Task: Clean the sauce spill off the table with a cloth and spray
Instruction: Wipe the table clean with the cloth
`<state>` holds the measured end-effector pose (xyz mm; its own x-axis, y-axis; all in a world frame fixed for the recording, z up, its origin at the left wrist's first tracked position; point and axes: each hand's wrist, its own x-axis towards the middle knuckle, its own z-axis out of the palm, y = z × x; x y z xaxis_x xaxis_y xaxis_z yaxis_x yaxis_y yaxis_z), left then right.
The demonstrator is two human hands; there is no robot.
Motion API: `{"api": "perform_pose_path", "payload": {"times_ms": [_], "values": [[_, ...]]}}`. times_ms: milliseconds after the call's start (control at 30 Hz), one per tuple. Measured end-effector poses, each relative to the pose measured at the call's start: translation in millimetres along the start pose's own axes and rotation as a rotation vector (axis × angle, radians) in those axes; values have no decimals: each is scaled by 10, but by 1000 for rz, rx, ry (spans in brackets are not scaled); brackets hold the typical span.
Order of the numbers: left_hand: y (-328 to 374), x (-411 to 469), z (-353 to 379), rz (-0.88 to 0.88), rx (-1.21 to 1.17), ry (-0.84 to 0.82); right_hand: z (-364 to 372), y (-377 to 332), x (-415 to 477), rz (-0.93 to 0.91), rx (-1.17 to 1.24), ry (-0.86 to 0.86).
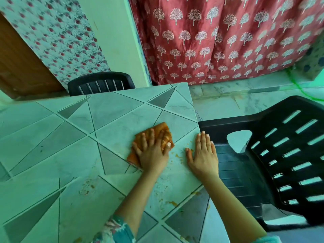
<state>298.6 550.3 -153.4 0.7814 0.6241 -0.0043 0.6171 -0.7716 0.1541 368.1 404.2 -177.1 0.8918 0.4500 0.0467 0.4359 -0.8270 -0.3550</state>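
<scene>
**Wiping sauce near the table's right edge**

Pressing down on the orange cloth [158, 131] with the left hand [152, 153], fingers spread and nearly straight, palm flat, clutching nothing. Resting the right hand [204, 153] flat on the table [52, 155] just beside its right edge, fingers straight and close together, gripping nothing, probably bracing. Finding the cloth bunched on the tabletop near that same edge, far half showing past the fingertips.

Noting orange sauce specks [175, 155] scattered between the two hands, more smears [171, 202] nearer the body along the edge, and a faint dried patch [86, 186] further left. Not seeing any spray bottle in view.

Judging this as mid-wipe, with a fair share of mess left to do.

Suggesting, for doing it well:
- Dragging the cloth one way toward the specks instead of scrubbing back and forth, gathering sauce, not spreading it.
- Pulling inward from the edge, avoiding flicking bits onto the black chair [263, 155] just beside the table.
- Refolding to a cleaner face, given the staining already visible on the fabric.
- Lifting the right hand clear before passing near its thumb.
- Wetting the dried patch before rubbing.
</scene>
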Motion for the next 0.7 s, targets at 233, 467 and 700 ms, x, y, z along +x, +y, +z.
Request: {"api": "perform_pose_path", "payload": {"times_ms": [233, 467, 700], "values": [[-362, 580, -142, 56, 9, -68, 37, -283, -356, -36, -45, -24], [-975, 69, -135, -233, -66, 20, 149, -459, -512, 1, -62, -29], [-393, 66, -59, -23, -92, 26, 163, -475, -477, -1, -97, 4]]}}
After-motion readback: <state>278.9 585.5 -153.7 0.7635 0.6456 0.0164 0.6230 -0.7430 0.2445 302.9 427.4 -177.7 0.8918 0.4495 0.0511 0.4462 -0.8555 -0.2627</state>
